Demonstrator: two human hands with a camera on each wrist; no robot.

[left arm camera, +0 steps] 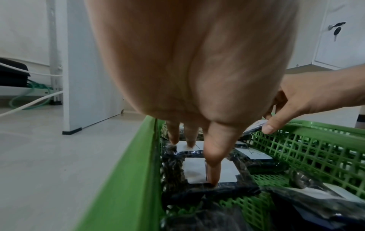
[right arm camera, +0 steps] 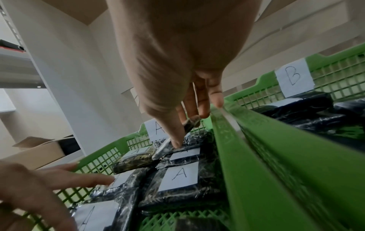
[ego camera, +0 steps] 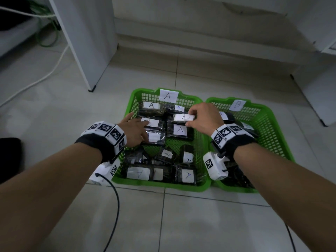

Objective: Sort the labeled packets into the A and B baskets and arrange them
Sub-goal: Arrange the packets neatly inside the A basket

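Two green baskets stand side by side on the floor, basket A (ego camera: 135, 99) on the left and basket B (ego camera: 269, 122) on the right. Basket A holds several dark packets with white A labels. My right hand (ego camera: 201, 118) pinches one A packet (ego camera: 183, 117) between thumb and fingers, a little above the back right row; the same packet (right arm camera: 168, 148) hangs tilted under my thumb. My left hand (ego camera: 135, 130) lies with straight fingers (left arm camera: 213, 165) pressing on two packets (left arm camera: 197, 170) at the left side of basket A. Dark packets (right arm camera: 308, 109) lie in basket B.
A white cabinet panel (ego camera: 85, 42) stands on the floor behind and left of the baskets, with cables (ego camera: 45, 39) beyond it. White furniture (ego camera: 318, 88) stands at the right. A cardboard box (right arm camera: 39, 150) sits on the floor to the left. Black cables (ego camera: 114, 206) trail from my wrists.
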